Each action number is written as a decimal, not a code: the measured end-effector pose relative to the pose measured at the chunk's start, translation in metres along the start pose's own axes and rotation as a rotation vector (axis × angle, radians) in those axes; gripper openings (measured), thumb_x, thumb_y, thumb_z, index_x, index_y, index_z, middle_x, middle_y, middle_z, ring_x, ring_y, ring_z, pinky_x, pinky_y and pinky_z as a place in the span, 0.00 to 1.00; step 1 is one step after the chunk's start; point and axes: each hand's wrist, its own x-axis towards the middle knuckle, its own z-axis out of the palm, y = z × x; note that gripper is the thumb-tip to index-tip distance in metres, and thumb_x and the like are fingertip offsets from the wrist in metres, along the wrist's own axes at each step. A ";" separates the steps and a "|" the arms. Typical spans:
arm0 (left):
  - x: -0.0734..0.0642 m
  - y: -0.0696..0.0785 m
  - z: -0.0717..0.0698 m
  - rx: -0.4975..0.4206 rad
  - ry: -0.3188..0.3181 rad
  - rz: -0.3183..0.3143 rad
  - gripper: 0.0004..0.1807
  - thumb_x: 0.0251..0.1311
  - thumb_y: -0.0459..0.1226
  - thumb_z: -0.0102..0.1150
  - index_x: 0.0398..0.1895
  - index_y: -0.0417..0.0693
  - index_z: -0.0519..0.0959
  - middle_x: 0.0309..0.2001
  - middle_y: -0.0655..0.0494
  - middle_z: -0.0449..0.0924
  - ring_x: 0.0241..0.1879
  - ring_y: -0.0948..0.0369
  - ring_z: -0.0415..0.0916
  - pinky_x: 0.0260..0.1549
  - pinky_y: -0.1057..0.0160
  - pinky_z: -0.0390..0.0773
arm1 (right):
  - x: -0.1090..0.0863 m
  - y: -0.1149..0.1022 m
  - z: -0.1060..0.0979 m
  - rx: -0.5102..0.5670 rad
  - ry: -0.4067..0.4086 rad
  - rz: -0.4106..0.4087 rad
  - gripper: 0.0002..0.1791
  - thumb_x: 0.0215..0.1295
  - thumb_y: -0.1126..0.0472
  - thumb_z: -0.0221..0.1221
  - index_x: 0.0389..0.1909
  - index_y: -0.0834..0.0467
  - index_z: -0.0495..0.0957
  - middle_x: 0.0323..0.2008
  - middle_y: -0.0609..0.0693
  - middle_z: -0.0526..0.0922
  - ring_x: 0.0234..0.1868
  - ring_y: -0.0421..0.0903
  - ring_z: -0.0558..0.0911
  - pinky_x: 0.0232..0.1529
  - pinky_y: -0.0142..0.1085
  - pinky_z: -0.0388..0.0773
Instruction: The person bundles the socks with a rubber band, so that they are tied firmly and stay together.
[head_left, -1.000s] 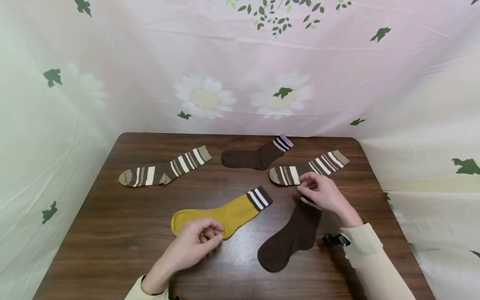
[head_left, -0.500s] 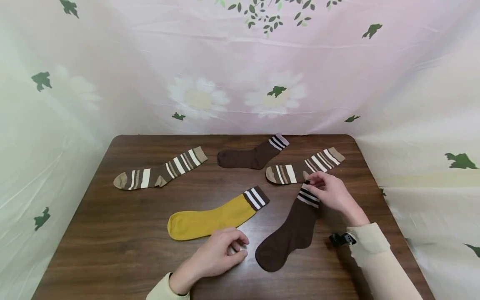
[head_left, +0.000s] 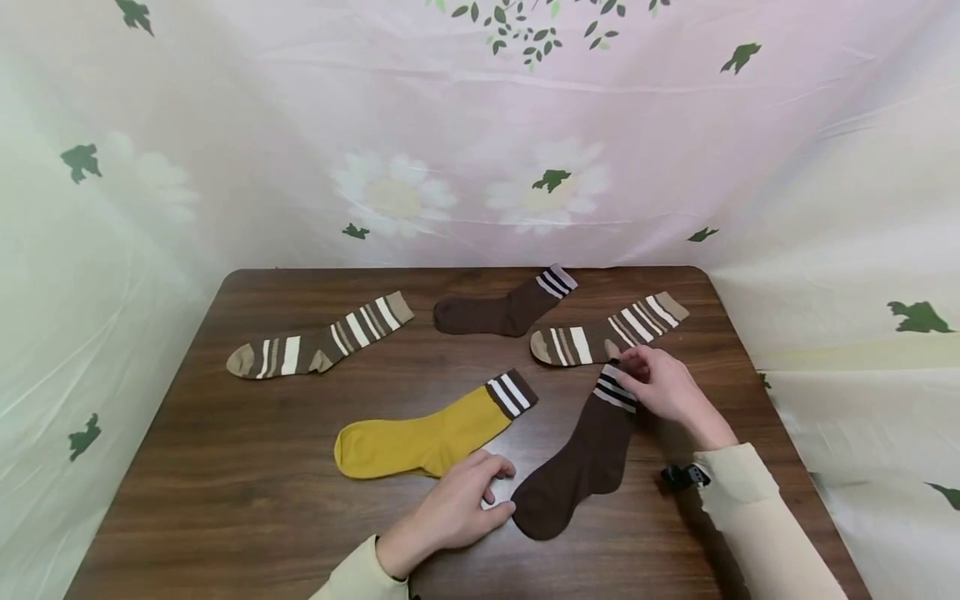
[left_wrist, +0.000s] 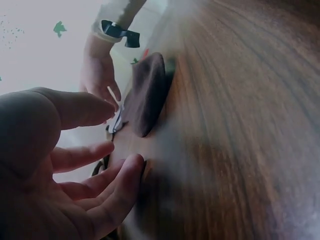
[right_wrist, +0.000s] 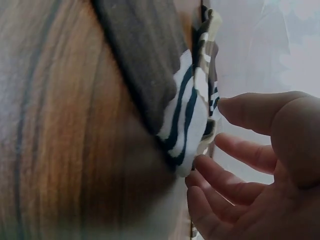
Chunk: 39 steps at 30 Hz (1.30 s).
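Note:
A dark brown sock with a light, dark-banded cuff lies flat on the wooden table, toe toward me. Beside its toe is my left hand, thumb and fingers apart and loosely bent around nothing. My right hand is at the cuff end. In the right wrist view its fingers are spread, fingertips right by the striped cuff. A mustard yellow sock with a brown-and-white cuff lies left of the brown one, just beyond my left hand. In the left wrist view the brown sock stands past the fingertips.
A striped brown, white and tan sock lies just beyond my right hand. Its look-alike striped sock is at the far left. Another dark brown sock lies at the back. Patterned cloth hangs behind the table.
My left hand has moved right, from over the yellow sock to the brown sock's toe. My right hand stays by the cuff, which has been laid out flatter and shows its bands.

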 end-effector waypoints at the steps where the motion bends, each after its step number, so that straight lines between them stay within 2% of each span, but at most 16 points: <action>1: 0.002 0.000 0.001 0.006 -0.005 -0.013 0.18 0.63 0.41 0.71 0.54 0.48 0.81 0.49 0.57 0.80 0.31 0.74 0.74 0.39 0.73 0.74 | 0.000 0.001 0.000 -0.002 -0.003 -0.002 0.20 0.73 0.57 0.65 0.58 0.65 0.79 0.49 0.65 0.86 0.51 0.63 0.84 0.53 0.61 0.78; 5: 0.009 0.002 0.004 0.083 -0.033 -0.049 0.21 0.63 0.46 0.71 0.56 0.50 0.80 0.48 0.59 0.78 0.30 0.75 0.72 0.39 0.72 0.75 | 0.000 0.003 0.003 -0.011 -0.013 -0.011 0.22 0.70 0.59 0.67 0.59 0.67 0.77 0.49 0.67 0.84 0.51 0.64 0.83 0.53 0.61 0.78; 10: 0.016 0.006 0.012 0.208 -0.049 -0.068 0.23 0.58 0.53 0.75 0.51 0.52 0.83 0.44 0.61 0.76 0.36 0.67 0.75 0.39 0.67 0.78 | 0.000 0.004 0.007 -0.024 -0.022 -0.015 0.26 0.66 0.59 0.70 0.59 0.70 0.76 0.49 0.67 0.83 0.50 0.63 0.82 0.52 0.60 0.77; 17: 0.021 0.011 0.018 0.212 -0.008 -0.122 0.25 0.47 0.52 0.84 0.43 0.54 0.81 0.38 0.62 0.73 0.31 0.67 0.72 0.32 0.69 0.76 | -0.001 0.004 0.012 -0.034 -0.009 -0.014 0.28 0.61 0.60 0.72 0.58 0.71 0.77 0.48 0.67 0.81 0.50 0.63 0.81 0.53 0.60 0.76; 21: 0.021 0.011 0.021 0.210 0.035 -0.123 0.22 0.44 0.49 0.85 0.36 0.55 0.81 0.35 0.64 0.71 0.34 0.68 0.72 0.34 0.71 0.76 | 0.000 0.005 0.014 -0.028 -0.021 -0.001 0.26 0.61 0.60 0.72 0.56 0.70 0.78 0.45 0.65 0.83 0.45 0.60 0.82 0.49 0.57 0.77; 27: 0.019 0.008 0.021 0.161 0.035 -0.101 0.14 0.47 0.45 0.84 0.27 0.56 0.83 0.34 0.66 0.71 0.38 0.69 0.72 0.41 0.71 0.76 | 0.001 0.007 0.013 0.019 -0.057 0.033 0.20 0.61 0.59 0.72 0.50 0.63 0.81 0.39 0.57 0.86 0.37 0.49 0.82 0.40 0.45 0.76; 32: 0.017 0.005 0.020 0.101 0.047 -0.093 0.11 0.51 0.42 0.81 0.26 0.58 0.83 0.35 0.67 0.72 0.39 0.70 0.72 0.42 0.70 0.76 | 0.001 0.009 0.013 0.032 -0.069 0.026 0.18 0.62 0.58 0.73 0.48 0.62 0.83 0.37 0.53 0.87 0.35 0.45 0.81 0.39 0.42 0.75; 35: 0.014 0.000 0.018 -0.018 0.047 -0.092 0.10 0.54 0.39 0.78 0.28 0.56 0.81 0.32 0.67 0.76 0.32 0.73 0.73 0.36 0.71 0.76 | 0.000 0.010 0.014 0.027 -0.062 0.013 0.16 0.63 0.58 0.72 0.47 0.61 0.84 0.35 0.51 0.86 0.34 0.44 0.80 0.38 0.42 0.74; 39: 0.010 -0.008 0.012 -0.252 0.018 -0.107 0.08 0.59 0.34 0.73 0.33 0.52 0.80 0.27 0.65 0.78 0.25 0.74 0.73 0.32 0.71 0.76 | -0.002 0.011 0.014 0.015 -0.047 -0.013 0.12 0.64 0.57 0.72 0.44 0.59 0.84 0.31 0.48 0.83 0.30 0.42 0.77 0.35 0.40 0.72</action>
